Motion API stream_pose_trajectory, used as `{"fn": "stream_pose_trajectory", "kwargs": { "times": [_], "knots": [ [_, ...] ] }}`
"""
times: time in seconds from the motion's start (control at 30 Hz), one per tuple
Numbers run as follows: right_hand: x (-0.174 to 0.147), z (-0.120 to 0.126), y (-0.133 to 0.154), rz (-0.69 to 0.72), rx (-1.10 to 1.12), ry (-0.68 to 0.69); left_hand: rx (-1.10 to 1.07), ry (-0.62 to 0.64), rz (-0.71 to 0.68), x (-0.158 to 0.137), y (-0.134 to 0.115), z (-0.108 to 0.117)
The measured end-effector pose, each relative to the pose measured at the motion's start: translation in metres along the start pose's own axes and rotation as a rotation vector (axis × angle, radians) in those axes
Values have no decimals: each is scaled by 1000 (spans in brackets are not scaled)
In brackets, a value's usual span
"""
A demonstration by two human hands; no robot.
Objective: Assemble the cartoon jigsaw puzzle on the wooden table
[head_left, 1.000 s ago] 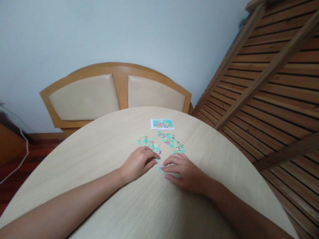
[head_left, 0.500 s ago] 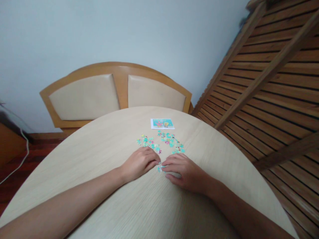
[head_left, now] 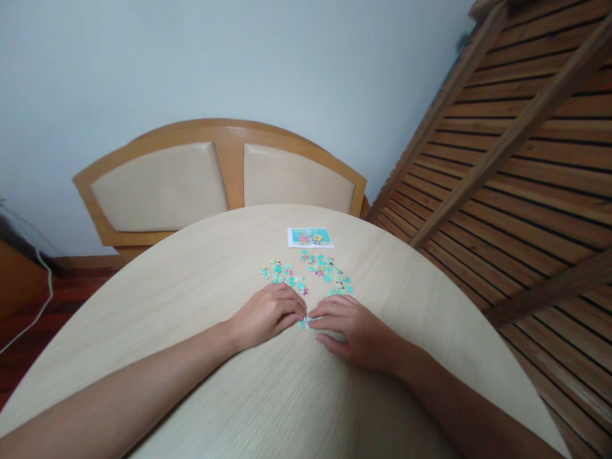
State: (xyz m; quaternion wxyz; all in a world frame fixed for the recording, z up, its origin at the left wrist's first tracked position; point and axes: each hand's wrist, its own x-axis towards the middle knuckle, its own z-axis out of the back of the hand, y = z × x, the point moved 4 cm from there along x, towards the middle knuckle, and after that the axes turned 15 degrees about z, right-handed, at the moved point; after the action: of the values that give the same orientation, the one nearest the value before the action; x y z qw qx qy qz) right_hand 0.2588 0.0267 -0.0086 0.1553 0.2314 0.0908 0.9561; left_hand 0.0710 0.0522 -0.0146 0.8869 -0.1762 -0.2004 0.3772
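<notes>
My left hand (head_left: 268, 313) rests on the table with its fingers curled together, the tips at a small cluster of jigsaw puzzle pieces (head_left: 306, 323). It seems to pinch a puzzle piece at the cluster's far edge, mostly hidden by the fingertips. From the other side, my right hand (head_left: 348, 326) touches the same cluster with its fingertips; its thumb stands apart from the fingers. Beyond my hands lie loose puzzle pieces in turquoise, yellow and pink, one group (head_left: 282, 273) on the left and another (head_left: 327, 271) on the right.
A picture card (head_left: 310, 238) with a pink and a yellow cartoon figure lies behind the pieces. The round wooden table (head_left: 191, 280) meets a padded headboard (head_left: 234, 166) at the wall. Wooden slats (head_left: 516, 153) lean at the right. A white cable (head_left: 48, 287) hangs at the left.
Both hands stay at the cluster, with only slight fingertip movement around the small pieces. The whole view has shifted a little. The loose pieces and the card lie as before.
</notes>
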Motion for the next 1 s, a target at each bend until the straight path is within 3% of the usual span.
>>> {"fn": "stream_pose_trajectory", "kwargs": {
  "times": [0.23, 0.73, 1.0],
  "knots": [
    [-1, -1, 0, 17, -19, -14, 44, -37, -32, -1, -2, 1],
    [-1, -1, 2, 62, -73, -35, 383, -116, -253, -7, -15, 2],
    [-2, -2, 0, 42, -59, -22, 298, -67, -180, -7, -8, -1]
  ]
}}
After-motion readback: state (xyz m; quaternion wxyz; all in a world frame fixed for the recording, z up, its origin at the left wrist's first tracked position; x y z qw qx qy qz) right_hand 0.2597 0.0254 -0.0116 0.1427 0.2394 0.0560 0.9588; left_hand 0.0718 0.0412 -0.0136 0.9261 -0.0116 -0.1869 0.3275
